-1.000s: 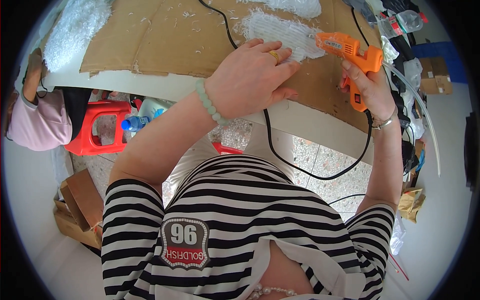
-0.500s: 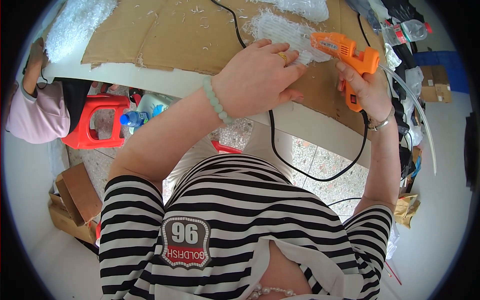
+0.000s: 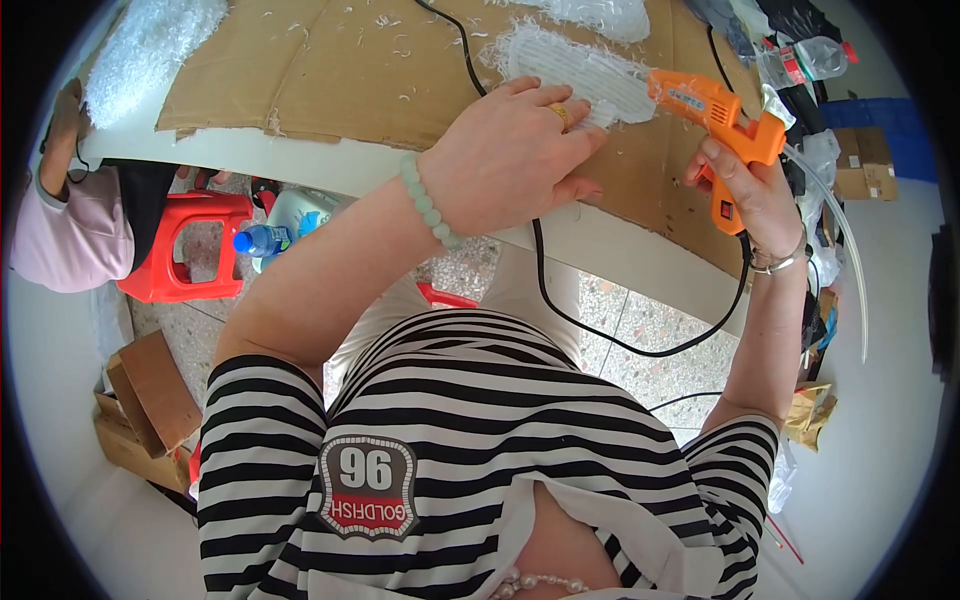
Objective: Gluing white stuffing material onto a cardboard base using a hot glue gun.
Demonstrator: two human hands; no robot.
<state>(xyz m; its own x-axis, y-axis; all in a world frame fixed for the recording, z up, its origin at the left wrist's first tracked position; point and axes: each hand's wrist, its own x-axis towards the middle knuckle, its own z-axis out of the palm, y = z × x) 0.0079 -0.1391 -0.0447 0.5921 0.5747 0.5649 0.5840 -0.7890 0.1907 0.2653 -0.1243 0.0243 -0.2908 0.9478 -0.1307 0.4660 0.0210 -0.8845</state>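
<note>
My right hand (image 3: 757,198) grips an orange hot glue gun (image 3: 708,108) by its handle above the right part of the cardboard. The nozzle points left, at the right end of a flat white ribbed piece with fringed edges (image 3: 575,72). A long clear glue stick (image 3: 846,225) trails out of the gun's back end. On the near edge of the white piece lies my left hand (image 3: 515,155), its fingers stretched out and fairly flat. What lies under its palm is hidden. The gun's black cable (image 3: 620,348) loops down from the handle in front of the table.
Cardboard (image 3: 330,70) with white shreds covers the white table. Fluffy white material (image 3: 150,55) lies far left, near another person's arm (image 3: 62,140). Below stand a red stool (image 3: 185,285) and a blue-capped bottle (image 3: 265,240). A clear bottle (image 3: 822,60) lies far right.
My right hand has moved the glue gun slightly to the right, drawing its nozzle back toward the white piece's right end. My left hand has stayed nearly in place.
</note>
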